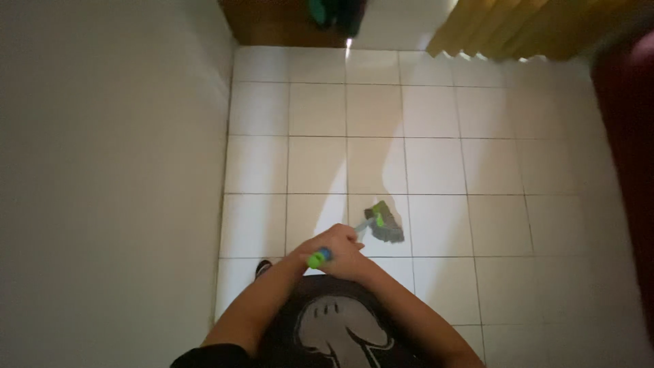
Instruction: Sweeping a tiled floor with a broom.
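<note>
Fingers: both hands meet at one spot low in the view; the left hand (325,247) and right hand (347,253) are wrapped shut around the top of the mop handle (338,244). The fingers overlap, so which hand sits higher on the handle is hard to tell.
Handle end: a blue and green cap (318,257) sticks out toward the person, just below the left knuckles.
Long axis: the handle runs from the cap up and to the right, away from the body, steeply foreshortened by the downward view.
Mop head: the grey and green mop head (385,221) lies on the tiled floor (436,163), ahead and slightly right of the hands, touching the tiles near a grout line.
Nearer hand: both hands hold the handle; the right forearm comes in from the side the mop head lies on.
Surroundings: a pale wall (109,170) close on the left; a yellow pleated curtain (524,27) at the far right; a dark red shape (630,136) along the right edge, blurred.
Hidden: most of the shaft is covered by the hands; one foot (263,267) just shows beside the left arm; a dark teal thing (334,13) at the top edge is cut off and unclear. Dim light.
</note>
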